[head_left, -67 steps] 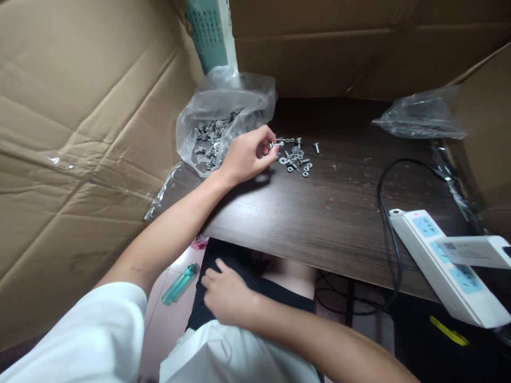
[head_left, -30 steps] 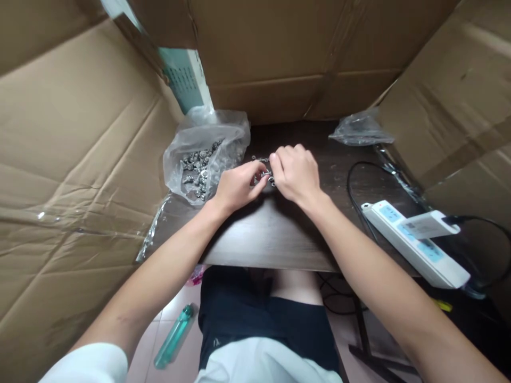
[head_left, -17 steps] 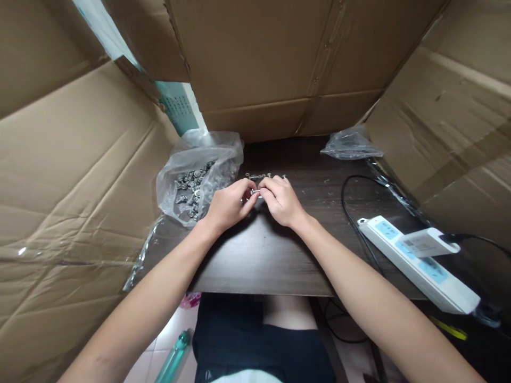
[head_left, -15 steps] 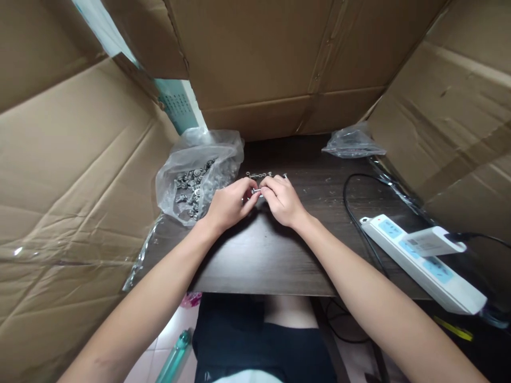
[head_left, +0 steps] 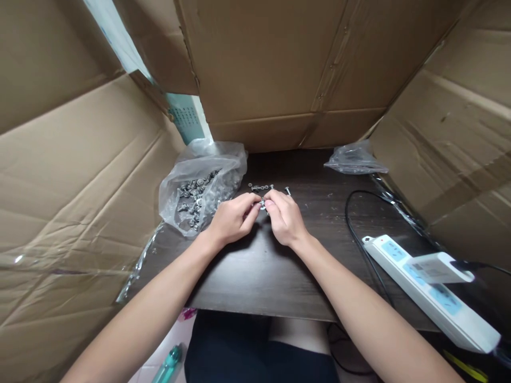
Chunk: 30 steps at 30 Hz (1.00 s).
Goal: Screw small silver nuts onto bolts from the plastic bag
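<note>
Over the middle of the dark table, my left hand (head_left: 236,217) and my right hand (head_left: 284,217) meet fingertip to fingertip. Both are closed in a pinch on a small silvery bolt (head_left: 262,204), largely covered by the fingers. Something round and flat, like a washer, shows on it, but I cannot make out the detail. Just beyond the fingers lie several small nuts and washers (head_left: 259,188) in a loose row. Two more bolts stand or lie there, one bolt (head_left: 288,190) right behind my right hand. Left of my left hand sits an open clear plastic bag (head_left: 170,194) of metal fasteners (head_left: 196,194).
A crumpled clear bag (head_left: 355,158) lies at the back right. A white power strip (head_left: 435,298) with a plugged-in adapter and a black cable (head_left: 348,213) occupies the right side. Cardboard walls (head_left: 271,74) enclose the table (head_left: 255,276) at the back and both sides.
The bolt's bright shank showed sideways between my fingers before; now its round part shows and the fingers have closed nearer round it. The whole view has shifted, with things sitting lower.
</note>
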{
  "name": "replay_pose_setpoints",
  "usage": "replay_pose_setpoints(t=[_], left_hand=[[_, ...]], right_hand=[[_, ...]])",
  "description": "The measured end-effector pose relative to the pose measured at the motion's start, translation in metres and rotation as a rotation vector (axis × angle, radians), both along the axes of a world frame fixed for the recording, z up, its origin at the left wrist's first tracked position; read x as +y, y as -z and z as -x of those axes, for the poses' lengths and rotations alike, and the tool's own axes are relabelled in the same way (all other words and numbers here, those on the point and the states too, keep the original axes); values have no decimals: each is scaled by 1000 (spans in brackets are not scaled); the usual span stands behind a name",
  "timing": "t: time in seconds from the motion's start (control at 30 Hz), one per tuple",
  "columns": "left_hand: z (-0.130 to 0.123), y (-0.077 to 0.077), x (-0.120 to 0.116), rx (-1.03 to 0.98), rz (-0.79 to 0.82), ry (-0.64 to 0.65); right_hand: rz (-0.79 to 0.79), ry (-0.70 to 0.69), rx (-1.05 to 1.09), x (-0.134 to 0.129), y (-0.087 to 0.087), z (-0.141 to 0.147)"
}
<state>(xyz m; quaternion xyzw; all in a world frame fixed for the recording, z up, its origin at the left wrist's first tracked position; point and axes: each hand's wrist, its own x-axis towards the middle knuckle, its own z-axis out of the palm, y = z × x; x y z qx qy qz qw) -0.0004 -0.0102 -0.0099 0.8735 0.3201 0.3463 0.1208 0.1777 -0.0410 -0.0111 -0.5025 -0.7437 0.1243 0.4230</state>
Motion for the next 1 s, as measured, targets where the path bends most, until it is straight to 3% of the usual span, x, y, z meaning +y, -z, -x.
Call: replay_pose_setpoints(t=[0.23, 0.47, 0.67, 0.83, 1.0], left_hand=[[-3, 2, -1, 37, 17, 11], [-1, 3, 0, 44, 3, 38], [1, 2, 1, 100, 3, 22], [1, 2, 1, 129, 18, 8], [1, 3, 1, 121, 5, 34]], right_hand=[[37, -91, 67, -1, 1, 3], [96, -60, 71, 2, 5, 4], [40, 13, 36, 0, 3, 3], [41, -56, 17, 0, 4, 2], [111, -34, -13, 2, 6, 1]])
